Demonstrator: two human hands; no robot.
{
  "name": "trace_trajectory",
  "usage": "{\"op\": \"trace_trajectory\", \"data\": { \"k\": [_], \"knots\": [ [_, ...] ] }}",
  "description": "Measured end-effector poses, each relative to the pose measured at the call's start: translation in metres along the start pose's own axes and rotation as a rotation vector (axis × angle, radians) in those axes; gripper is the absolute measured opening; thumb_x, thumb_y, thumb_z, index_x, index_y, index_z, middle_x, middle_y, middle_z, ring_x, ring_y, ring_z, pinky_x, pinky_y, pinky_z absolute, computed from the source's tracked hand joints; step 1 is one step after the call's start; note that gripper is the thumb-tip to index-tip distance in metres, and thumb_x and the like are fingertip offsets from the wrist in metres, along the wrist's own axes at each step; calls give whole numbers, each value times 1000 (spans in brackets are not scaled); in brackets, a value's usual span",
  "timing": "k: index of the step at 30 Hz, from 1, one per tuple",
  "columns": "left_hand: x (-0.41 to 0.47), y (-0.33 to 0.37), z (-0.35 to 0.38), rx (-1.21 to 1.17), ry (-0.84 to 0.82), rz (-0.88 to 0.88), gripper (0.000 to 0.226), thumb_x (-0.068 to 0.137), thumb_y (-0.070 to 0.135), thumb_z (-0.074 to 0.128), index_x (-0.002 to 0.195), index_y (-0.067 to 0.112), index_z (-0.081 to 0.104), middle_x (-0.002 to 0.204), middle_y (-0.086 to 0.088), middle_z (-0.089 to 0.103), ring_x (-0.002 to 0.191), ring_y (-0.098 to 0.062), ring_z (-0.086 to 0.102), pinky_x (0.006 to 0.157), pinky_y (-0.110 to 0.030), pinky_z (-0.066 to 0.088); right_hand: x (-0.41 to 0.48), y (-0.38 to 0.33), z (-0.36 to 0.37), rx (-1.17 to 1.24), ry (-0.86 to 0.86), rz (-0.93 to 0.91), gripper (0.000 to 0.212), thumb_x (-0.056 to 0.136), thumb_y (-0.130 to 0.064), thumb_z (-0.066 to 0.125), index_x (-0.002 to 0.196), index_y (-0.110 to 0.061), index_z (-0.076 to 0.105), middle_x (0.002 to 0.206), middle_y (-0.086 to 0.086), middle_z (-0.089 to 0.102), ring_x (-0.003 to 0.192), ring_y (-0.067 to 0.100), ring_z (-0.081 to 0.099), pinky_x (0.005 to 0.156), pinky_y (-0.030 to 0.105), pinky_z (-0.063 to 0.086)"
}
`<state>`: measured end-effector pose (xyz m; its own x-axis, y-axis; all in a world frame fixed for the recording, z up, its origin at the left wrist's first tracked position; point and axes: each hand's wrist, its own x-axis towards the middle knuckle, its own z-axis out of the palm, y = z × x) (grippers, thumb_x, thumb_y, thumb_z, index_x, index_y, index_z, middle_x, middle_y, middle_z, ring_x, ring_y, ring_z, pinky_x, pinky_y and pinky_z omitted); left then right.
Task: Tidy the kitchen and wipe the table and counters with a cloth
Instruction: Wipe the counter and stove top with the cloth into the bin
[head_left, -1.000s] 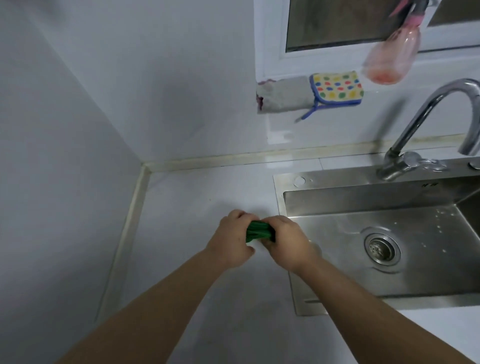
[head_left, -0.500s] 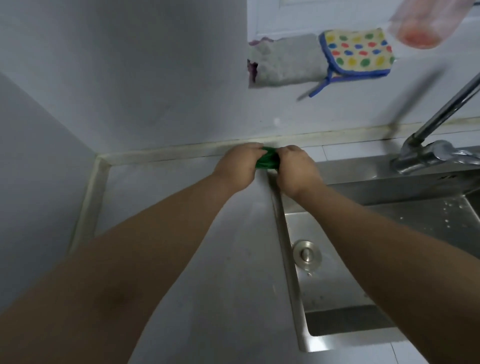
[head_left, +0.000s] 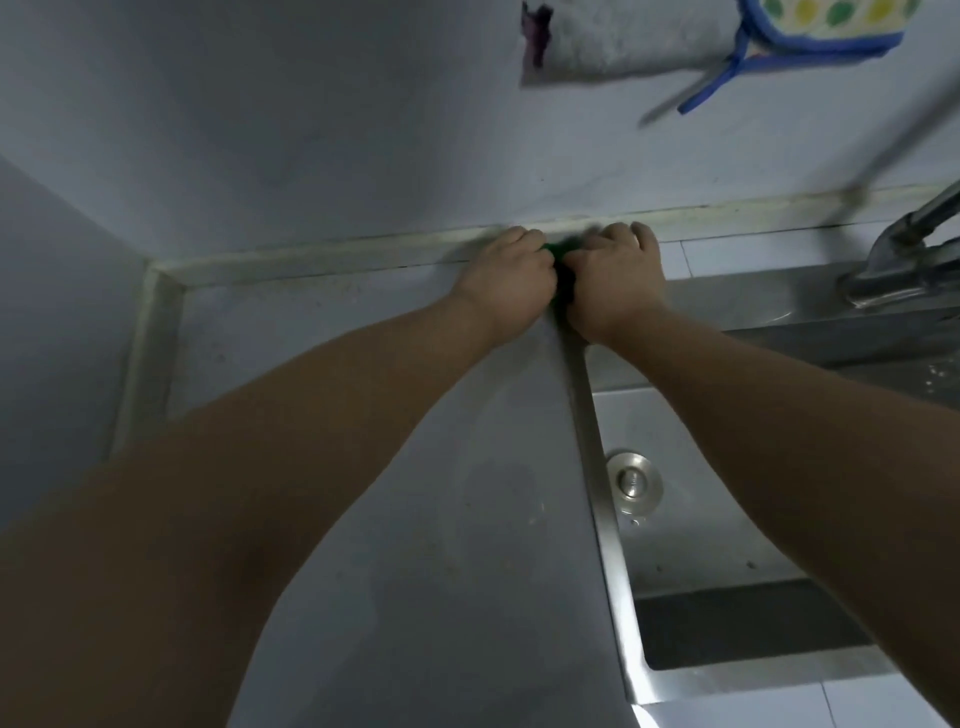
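Note:
A small green cloth (head_left: 562, 260) is bunched between my two hands at the back of the white counter (head_left: 415, 493), right against the wall's pale sealing strip (head_left: 311, 257). My left hand (head_left: 506, 280) grips its left side with curled fingers. My right hand (head_left: 618, 278) grips its right side, knuckles up. Most of the cloth is hidden by my fingers. Both hands sit just beyond the back left corner of the steel sink (head_left: 605, 493).
The faucet (head_left: 904, 260) stands at the right behind the sink basin. A grey cloth (head_left: 597, 41) and a dotted cloth with blue trim (head_left: 810, 26) hang on the wall above. The side wall (head_left: 62, 338) closes the counter on the left.
Both hands have carried the green cloth away from me, from the sink's front left corner to the wall strip at the back. My head has leaned forward and down.

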<state>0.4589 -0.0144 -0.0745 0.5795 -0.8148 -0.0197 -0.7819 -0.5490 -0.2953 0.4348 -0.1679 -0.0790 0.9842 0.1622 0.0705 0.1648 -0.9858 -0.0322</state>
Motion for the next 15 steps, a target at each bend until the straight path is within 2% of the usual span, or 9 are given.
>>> {"op": "trace_trajectory", "data": {
  "k": [2, 4, 8, 11, 15],
  "knots": [
    [-13, -6, 1, -131, -79, -114, 14, 83, 8, 58, 89, 11, 70, 91, -5, 65, 97, -27, 57, 86, -34, 40, 5, -13, -2, 92, -20, -75, 20, 73, -8, 62, 90, -10, 73, 99, 15, 66, 105, 39, 57, 92, 43, 41],
    [-24, -14, 6, -226, -152, -234, 21, 91, 5, 49, 102, 8, 66, 106, -11, 63, 106, -29, 53, 90, -38, 40, 11, -25, -7, 111, -122, -100, 24, 82, -9, 57, 101, -10, 71, 111, 13, 63, 110, 35, 55, 86, 39, 46],
    [-35, -23, 1, -387, -238, -389, 20, 92, 2, 47, 105, 5, 63, 108, -17, 64, 97, -33, 60, 81, -40, 48, 21, -39, -15, 37, -230, -150, 23, 86, -14, 55, 105, -12, 67, 110, 13, 64, 102, 32, 59, 79, 34, 44],
    [-34, -21, -6, -431, -253, -439, 17, 93, 3, 50, 104, 4, 64, 106, -18, 64, 96, -34, 61, 78, -37, 46, 21, -41, -20, -3, -269, -180, 22, 87, -14, 54, 105, -11, 66, 107, 13, 64, 98, 31, 60, 75, 32, 40],
    [-37, -14, -9, -442, -267, -464, 12, 92, 7, 55, 99, 6, 64, 101, -15, 65, 89, -29, 60, 69, -32, 37, 15, -42, -26, -31, -343, -203, 14, 88, -14, 54, 97, -12, 65, 95, 8, 63, 80, 23, 52, 70, 30, 40]
  ]
}}
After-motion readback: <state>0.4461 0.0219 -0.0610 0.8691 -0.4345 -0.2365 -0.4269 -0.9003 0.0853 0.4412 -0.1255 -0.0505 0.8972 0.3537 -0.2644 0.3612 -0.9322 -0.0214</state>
